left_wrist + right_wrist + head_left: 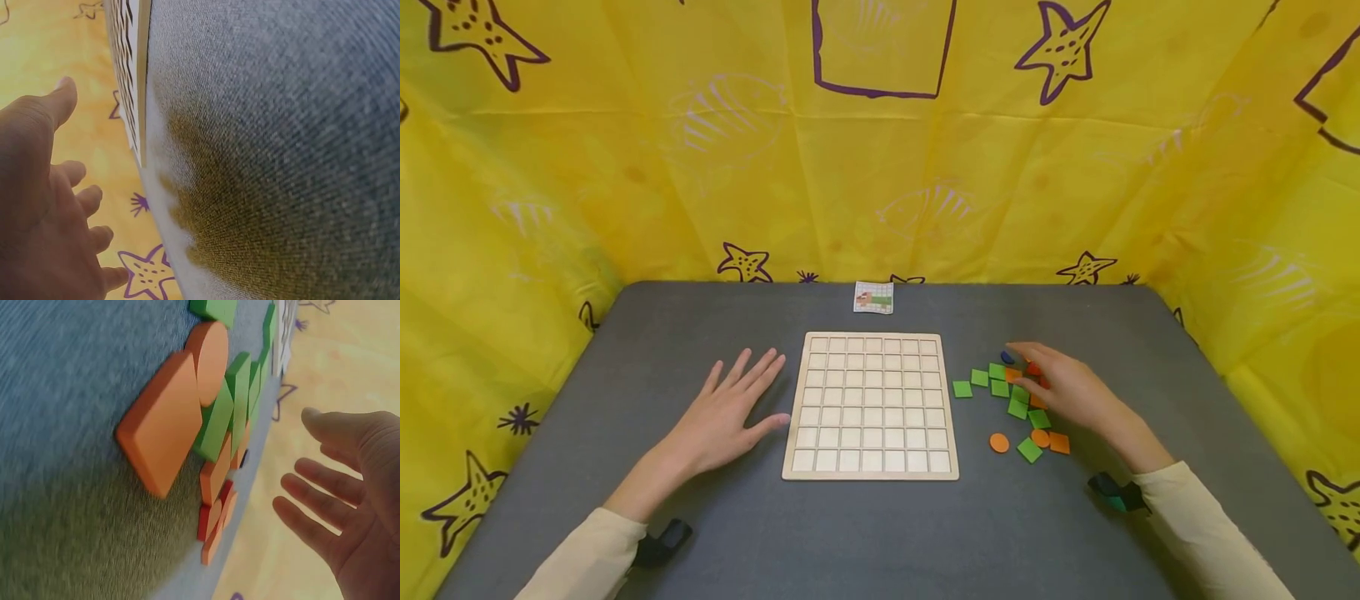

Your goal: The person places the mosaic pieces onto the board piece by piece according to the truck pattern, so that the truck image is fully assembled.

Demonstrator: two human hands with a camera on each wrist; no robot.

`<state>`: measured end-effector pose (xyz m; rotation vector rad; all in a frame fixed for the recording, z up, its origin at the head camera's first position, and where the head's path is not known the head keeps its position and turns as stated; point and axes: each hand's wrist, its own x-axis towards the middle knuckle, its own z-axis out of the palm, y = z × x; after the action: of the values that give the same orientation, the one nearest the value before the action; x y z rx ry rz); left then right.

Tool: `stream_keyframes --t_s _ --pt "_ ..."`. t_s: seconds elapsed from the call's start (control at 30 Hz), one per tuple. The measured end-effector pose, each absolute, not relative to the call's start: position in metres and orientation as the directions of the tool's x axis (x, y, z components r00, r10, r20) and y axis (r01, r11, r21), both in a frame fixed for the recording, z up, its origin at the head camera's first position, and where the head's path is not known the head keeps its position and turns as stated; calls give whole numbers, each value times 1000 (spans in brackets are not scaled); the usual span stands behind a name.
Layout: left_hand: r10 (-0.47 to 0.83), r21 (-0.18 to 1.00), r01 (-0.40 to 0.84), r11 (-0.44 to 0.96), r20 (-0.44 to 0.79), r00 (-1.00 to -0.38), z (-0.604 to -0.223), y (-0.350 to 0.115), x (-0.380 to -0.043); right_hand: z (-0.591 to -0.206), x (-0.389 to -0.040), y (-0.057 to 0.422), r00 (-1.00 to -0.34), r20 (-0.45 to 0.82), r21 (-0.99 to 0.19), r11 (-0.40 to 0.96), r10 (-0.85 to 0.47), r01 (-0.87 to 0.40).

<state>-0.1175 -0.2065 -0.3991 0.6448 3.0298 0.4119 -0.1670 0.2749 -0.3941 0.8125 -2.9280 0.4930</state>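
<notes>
A square wooden grid board (872,407) with rows of bare cells lies flat mid-table. To its left, my left hand (721,421) spreads its fingers low over the table, thumb tip close by the board's left edge; it holds nothing. My right hand (1070,390) hovers over a scatter of flat pieces right of the board, fingers loosely bent and nothing between them in the right wrist view. Among the pieces are green squares (1029,450), an orange square (164,422), orange discs (998,442), some red pieces (1035,367) and a dark blue piece (1007,357). The hand partly hides the red ones.
A small picture card (873,297) with a coloured pattern on a grid lies behind the board near the table's far edge. Yellow cloth (865,167) with sea drawings hangs around the grey table (850,542). Dark straps (662,542) sit at both wrists.
</notes>
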Motion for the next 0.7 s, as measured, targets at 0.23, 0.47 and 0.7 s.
stream_keyframes --t_s 0.23,0.47,0.7 --pt "415 255 410 876 36 -909 -402 -205 -116 -398 -166 265 -838 139 -326 775 -528 -542" --pt "425 249 416 874 19 -905 -403 -204 -116 -400 -162 255 -822 127 -337 755 -555 -562" --pt "422 255 409 876 4 -906 -405 -202 -111 -401 -160 246 -827 114 -346 758 -551 -553"
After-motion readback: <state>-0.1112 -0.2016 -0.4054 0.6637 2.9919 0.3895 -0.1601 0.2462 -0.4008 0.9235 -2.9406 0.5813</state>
